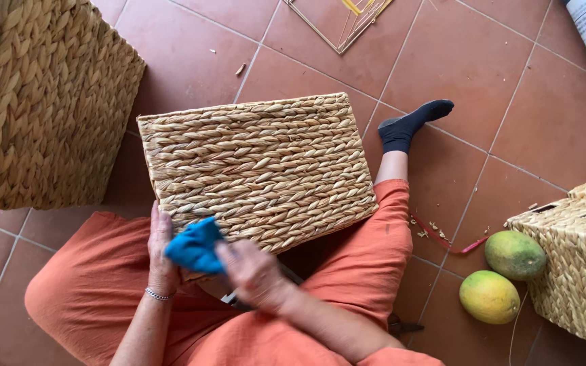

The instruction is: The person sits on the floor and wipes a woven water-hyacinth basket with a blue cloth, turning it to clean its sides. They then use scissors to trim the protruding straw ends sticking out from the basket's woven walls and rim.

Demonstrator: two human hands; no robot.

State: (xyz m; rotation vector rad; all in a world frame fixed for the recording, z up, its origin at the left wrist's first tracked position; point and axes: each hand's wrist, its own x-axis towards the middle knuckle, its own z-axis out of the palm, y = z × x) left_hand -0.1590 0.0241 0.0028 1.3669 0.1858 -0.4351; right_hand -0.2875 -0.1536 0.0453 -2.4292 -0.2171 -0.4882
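The left hand, at about 7 o'clock in the view, lies flat with fingers spread against the near edge of the woven basket, while the right hand pinches a blue cloth between them. Wiping probably goes best along the braid, basket braced. It rests mid-frame on the lap, bottom up, straw-coloured, tightly plaited.

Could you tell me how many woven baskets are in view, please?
3. One woven basket lies on the person's lap at the centre, one stands at the upper left, and one sits at the right edge beside two round fruits. Others may lie outside the frame.
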